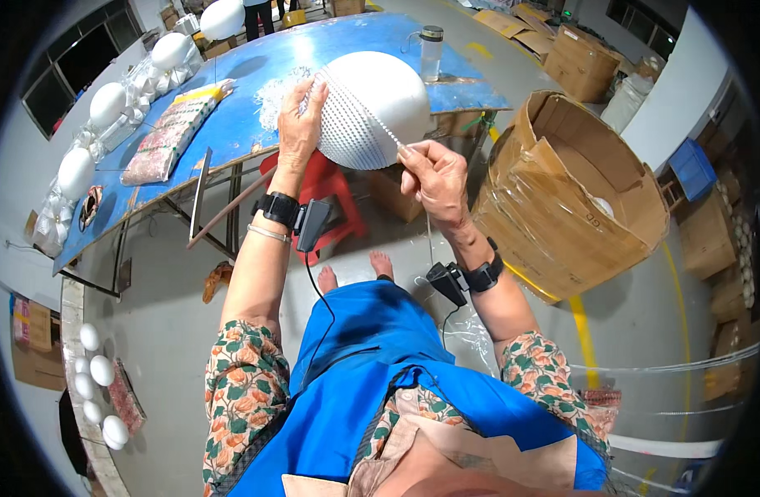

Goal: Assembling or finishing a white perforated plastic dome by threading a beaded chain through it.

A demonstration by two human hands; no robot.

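A large white foam ball is held up in front of me, its lower left part covered with rows of small white beads. My left hand presses flat against the beaded side of the ball. My right hand pinches the end of a thin bead string that runs from the ball's lower right edge. A loose strand hangs down from that hand. Both wrists wear black bands with small devices.
A blue table stands ahead with white foam balls, a long packet of beads and a clear bottle. A red stool sits under the ball. A big open cardboard box stands at right.
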